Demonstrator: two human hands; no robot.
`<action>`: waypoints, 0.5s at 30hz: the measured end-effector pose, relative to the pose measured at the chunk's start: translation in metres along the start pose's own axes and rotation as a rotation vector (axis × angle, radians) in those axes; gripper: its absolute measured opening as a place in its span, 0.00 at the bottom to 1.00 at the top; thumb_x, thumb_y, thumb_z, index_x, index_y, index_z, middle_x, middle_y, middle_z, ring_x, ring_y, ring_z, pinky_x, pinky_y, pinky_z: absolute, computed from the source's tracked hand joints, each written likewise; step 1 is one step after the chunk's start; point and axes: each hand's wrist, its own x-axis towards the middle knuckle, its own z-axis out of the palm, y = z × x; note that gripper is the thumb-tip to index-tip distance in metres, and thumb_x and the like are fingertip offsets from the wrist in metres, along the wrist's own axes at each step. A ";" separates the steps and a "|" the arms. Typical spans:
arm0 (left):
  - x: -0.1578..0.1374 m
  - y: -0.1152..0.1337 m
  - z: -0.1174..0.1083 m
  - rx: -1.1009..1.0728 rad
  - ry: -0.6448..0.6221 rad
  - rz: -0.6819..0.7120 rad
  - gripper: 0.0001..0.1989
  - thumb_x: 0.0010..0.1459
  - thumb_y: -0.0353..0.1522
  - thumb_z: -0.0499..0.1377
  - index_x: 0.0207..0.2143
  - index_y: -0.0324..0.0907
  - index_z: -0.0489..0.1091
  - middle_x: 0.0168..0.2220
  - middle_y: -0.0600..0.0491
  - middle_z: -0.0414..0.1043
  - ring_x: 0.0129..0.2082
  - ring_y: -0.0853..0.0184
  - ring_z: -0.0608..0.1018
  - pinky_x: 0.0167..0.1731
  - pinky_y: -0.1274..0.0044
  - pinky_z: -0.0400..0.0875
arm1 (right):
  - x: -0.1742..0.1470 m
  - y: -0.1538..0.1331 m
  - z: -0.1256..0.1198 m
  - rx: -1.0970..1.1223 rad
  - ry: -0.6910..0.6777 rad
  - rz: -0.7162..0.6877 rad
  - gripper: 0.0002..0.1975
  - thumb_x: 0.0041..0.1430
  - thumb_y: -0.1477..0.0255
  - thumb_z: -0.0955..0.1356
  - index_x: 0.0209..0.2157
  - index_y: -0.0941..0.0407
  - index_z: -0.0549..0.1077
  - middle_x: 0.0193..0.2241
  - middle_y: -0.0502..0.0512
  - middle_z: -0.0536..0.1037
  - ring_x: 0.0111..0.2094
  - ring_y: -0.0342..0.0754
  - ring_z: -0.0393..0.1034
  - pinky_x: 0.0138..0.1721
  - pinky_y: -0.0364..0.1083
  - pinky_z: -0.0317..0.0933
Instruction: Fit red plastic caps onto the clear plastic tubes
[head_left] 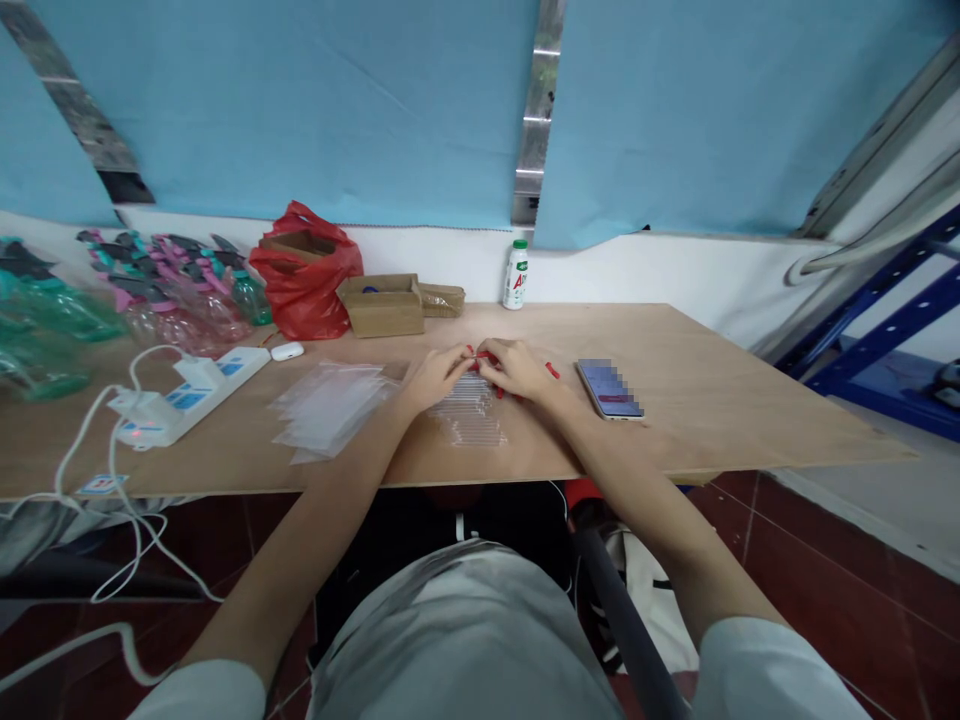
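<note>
Near the middle of the table, my left hand (pixel 435 380) and my right hand (pixel 521 370) meet with curled fingers around a small red piece (pixel 482 354). Its exact kind is too small to make out. Both hands appear closed on it, their fingertips partly hiding it. Below them lies a row of thin clear sticks or tubes (pixel 472 410), side by side on the tabletop. Another small red piece (pixel 553 370) rests just right of my right hand. Left of my left wrist is a pile of clear plastic bags (pixel 330 400).
A phone (pixel 611 388) lies at the right. Behind stand a white bottle (pixel 516 275), a cardboard box (pixel 384 307) and a red plastic bag (pixel 307 290). Leftward are a power strip (pixel 199 400) with white cables, an earphone case (pixel 287 351) and several spray bottles (pixel 217 310).
</note>
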 end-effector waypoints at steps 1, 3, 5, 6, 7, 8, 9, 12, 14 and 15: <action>0.000 0.001 0.000 0.003 -0.005 0.003 0.17 0.77 0.44 0.52 0.48 0.47 0.78 0.32 0.54 0.79 0.31 0.63 0.78 0.35 0.73 0.63 | 0.000 -0.001 0.000 -0.002 -0.014 0.000 0.10 0.70 0.67 0.66 0.45 0.57 0.77 0.35 0.56 0.81 0.33 0.49 0.69 0.38 0.46 0.56; 0.000 0.002 -0.001 0.009 -0.019 0.012 0.17 0.76 0.43 0.52 0.48 0.47 0.78 0.32 0.54 0.80 0.32 0.63 0.78 0.37 0.73 0.64 | 0.000 -0.002 -0.001 -0.007 -0.029 -0.007 0.10 0.70 0.67 0.65 0.43 0.57 0.77 0.34 0.55 0.80 0.31 0.48 0.68 0.37 0.45 0.55; 0.000 0.001 0.000 0.002 -0.034 0.023 0.18 0.77 0.44 0.51 0.48 0.47 0.78 0.35 0.53 0.81 0.34 0.62 0.80 0.39 0.73 0.66 | 0.000 -0.005 -0.002 -0.016 -0.033 -0.022 0.10 0.70 0.67 0.65 0.40 0.57 0.77 0.33 0.55 0.80 0.30 0.48 0.67 0.36 0.45 0.54; 0.000 0.000 0.001 -0.007 -0.041 0.032 0.19 0.77 0.44 0.50 0.47 0.47 0.78 0.36 0.52 0.82 0.36 0.61 0.81 0.40 0.72 0.67 | 0.000 -0.006 -0.002 -0.021 -0.034 -0.031 0.09 0.69 0.68 0.66 0.39 0.57 0.76 0.33 0.55 0.80 0.30 0.48 0.66 0.36 0.46 0.53; 0.001 -0.001 0.003 -0.018 -0.047 0.043 0.20 0.78 0.45 0.49 0.47 0.47 0.78 0.39 0.51 0.83 0.38 0.61 0.82 0.41 0.72 0.68 | 0.001 -0.007 -0.001 -0.029 -0.033 -0.038 0.09 0.68 0.68 0.66 0.37 0.56 0.76 0.32 0.55 0.79 0.29 0.47 0.65 0.35 0.46 0.53; 0.002 -0.003 0.004 -0.028 -0.054 0.055 0.21 0.78 0.45 0.48 0.47 0.47 0.79 0.41 0.50 0.84 0.40 0.60 0.82 0.42 0.72 0.69 | 0.001 -0.008 -0.001 -0.039 -0.031 -0.039 0.08 0.68 0.69 0.66 0.36 0.56 0.76 0.32 0.55 0.79 0.29 0.47 0.65 0.35 0.46 0.52; 0.002 -0.005 0.005 -0.034 -0.056 0.064 0.21 0.78 0.44 0.48 0.48 0.46 0.79 0.42 0.50 0.84 0.41 0.60 0.83 0.43 0.72 0.70 | 0.002 -0.009 0.000 -0.051 -0.029 -0.038 0.08 0.67 0.70 0.65 0.36 0.56 0.75 0.31 0.55 0.79 0.29 0.47 0.64 0.35 0.46 0.52; 0.004 -0.010 0.008 -0.031 -0.051 0.074 0.21 0.77 0.44 0.49 0.49 0.46 0.80 0.44 0.48 0.85 0.42 0.59 0.84 0.44 0.71 0.71 | 0.003 -0.011 0.004 -0.075 -0.023 -0.045 0.07 0.65 0.73 0.65 0.35 0.56 0.75 0.31 0.55 0.79 0.29 0.47 0.64 0.36 0.46 0.52; 0.005 -0.013 0.008 -0.037 -0.053 0.080 0.21 0.77 0.44 0.49 0.49 0.47 0.80 0.45 0.48 0.85 0.43 0.59 0.84 0.45 0.71 0.71 | 0.003 -0.010 0.007 -0.081 -0.019 -0.060 0.07 0.65 0.74 0.64 0.35 0.56 0.74 0.31 0.55 0.78 0.29 0.48 0.64 0.36 0.46 0.52; 0.005 -0.014 0.008 -0.042 -0.056 0.083 0.21 0.77 0.44 0.49 0.49 0.47 0.80 0.45 0.49 0.85 0.43 0.59 0.84 0.45 0.71 0.71 | 0.003 -0.009 0.008 -0.085 -0.016 -0.064 0.07 0.65 0.74 0.64 0.35 0.56 0.74 0.31 0.55 0.79 0.30 0.48 0.65 0.36 0.47 0.52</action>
